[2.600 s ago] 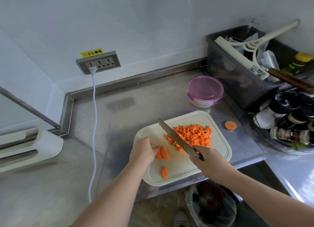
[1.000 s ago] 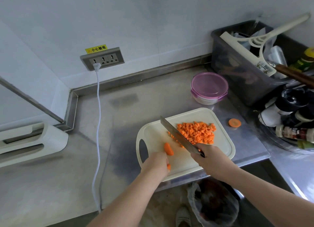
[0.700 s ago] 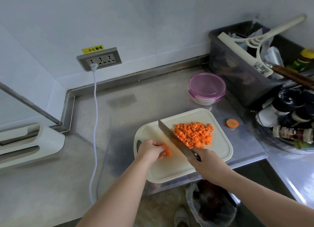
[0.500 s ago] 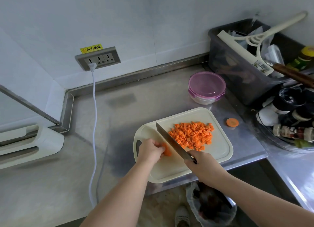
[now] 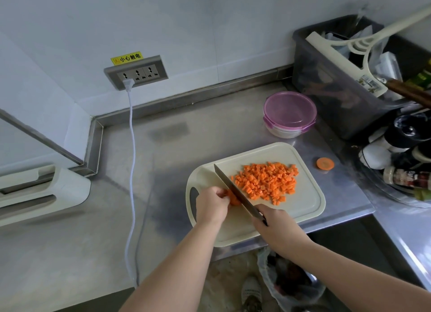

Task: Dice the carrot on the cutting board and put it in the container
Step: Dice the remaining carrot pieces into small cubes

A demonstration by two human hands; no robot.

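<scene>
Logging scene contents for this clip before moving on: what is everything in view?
cutting board: one, cream, front edge of counter
diced carrot: one pile, orange, board's right half
carrot chunk: one, orange, on board's left half
carrot slice: one, orange, on counter right of board
knife: one, dark blade, against the chunk
container: one, clear, purple lid on, behind board
bin: one, grey, back right, holds white squeegee
bottles: several, mixed, in clear tray far right
socket: one, grey, on wall, white cable plugged in
appliance: one, white, far left
bag: one, clear, below counter
left grip: holds the chunk
right grip: holds the knife
</scene>
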